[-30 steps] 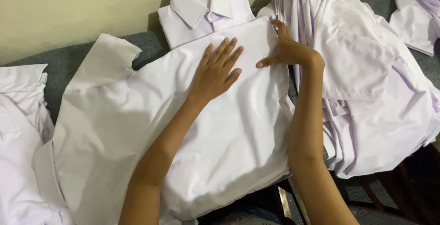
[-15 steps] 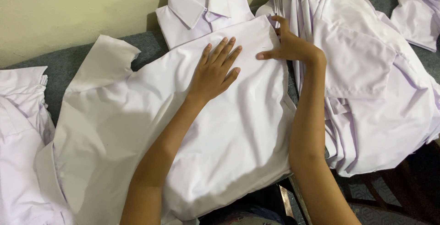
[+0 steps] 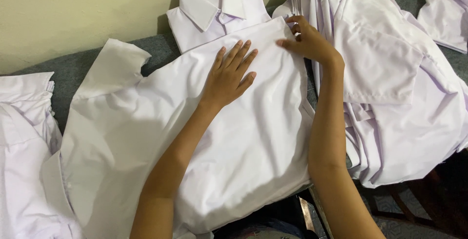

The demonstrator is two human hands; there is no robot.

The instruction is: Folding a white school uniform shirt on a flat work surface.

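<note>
A white short-sleeved shirt (image 3: 146, 136) lies spread face down on a grey surface, one sleeve (image 3: 109, 68) sticking out to the upper left. My left hand (image 3: 229, 73) rests flat on its upper middle, fingers spread and pressing the cloth. My right hand (image 3: 307, 41) pinches the shirt's far right corner between thumb and fingers, at the edge where the cloth is folded over.
A folded white shirt with its collar up (image 3: 214, 5) lies against the cream wall (image 3: 73, 10). A heap of white shirts (image 3: 395, 83) fills the right side, more white cloth (image 3: 24, 141) the left. The grey surface (image 3: 161, 49) shows between them.
Both hands have stayed almost in place; my right hand has slid slightly along the shirt's far edge. The view has shifted a little.
</note>
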